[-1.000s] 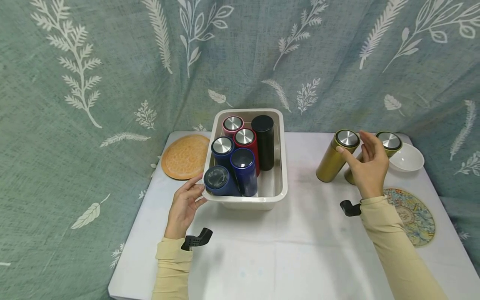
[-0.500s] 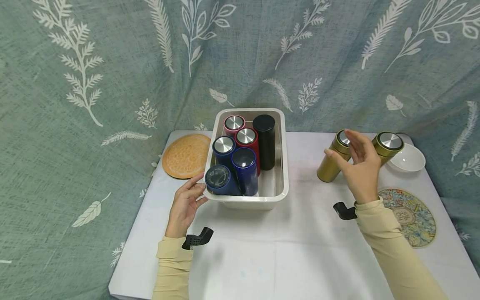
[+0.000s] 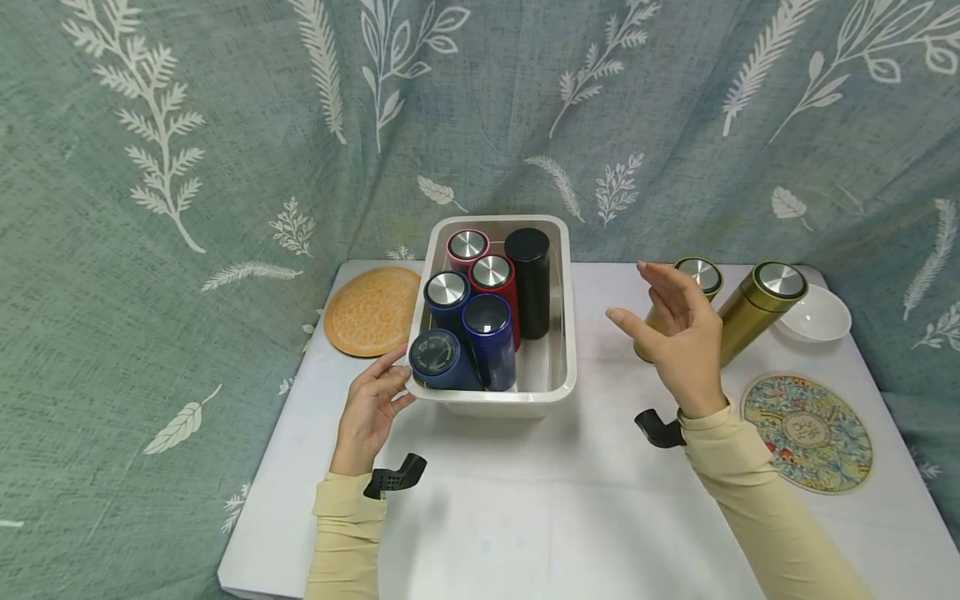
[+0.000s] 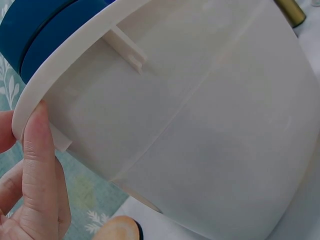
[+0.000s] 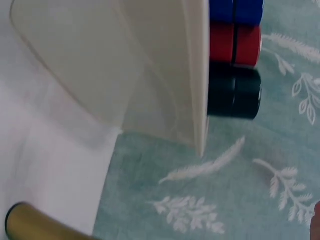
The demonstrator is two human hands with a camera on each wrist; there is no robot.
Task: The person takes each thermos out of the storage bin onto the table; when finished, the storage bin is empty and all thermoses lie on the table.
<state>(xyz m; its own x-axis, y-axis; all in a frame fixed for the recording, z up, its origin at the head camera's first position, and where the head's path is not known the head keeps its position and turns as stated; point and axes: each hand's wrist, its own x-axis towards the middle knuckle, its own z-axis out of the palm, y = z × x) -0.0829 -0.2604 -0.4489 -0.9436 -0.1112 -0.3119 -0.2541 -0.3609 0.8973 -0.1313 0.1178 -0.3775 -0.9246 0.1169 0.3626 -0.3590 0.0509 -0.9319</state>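
Note:
In the head view my left hand [image 3: 369, 417] pinches the near left corner of a white plastic bin [image 3: 567, 333]; the left wrist view shows fingers on both sides of its rim [image 4: 65, 52]. Several vacuum flasks stand or lean inside: a black flask [image 3: 532, 287], a red flask [image 3: 506, 287], a pink-edged one, and blue flasks [image 3: 491, 350]. My right hand [image 3: 686, 342] is in the air, thumb and fingers spread, holding nothing. Behind it stands a gold flask [image 3: 699, 275], partly hidden. Another gold flask [image 3: 757, 312] is just right of the hand.
An orange round mat [image 3: 367, 312] lies left of the bin. At the right are a white bowl [image 3: 817, 317] and a patterned round mat [image 3: 825, 442]. A leaf-print curtain [image 3: 480, 108] hangs behind the white table [image 3: 480, 517].
My right hand has moved left, away from the gold flasks and toward the bin, revealing more of the right one. Both gold flasks stay in place. My left hand keeps its hold.

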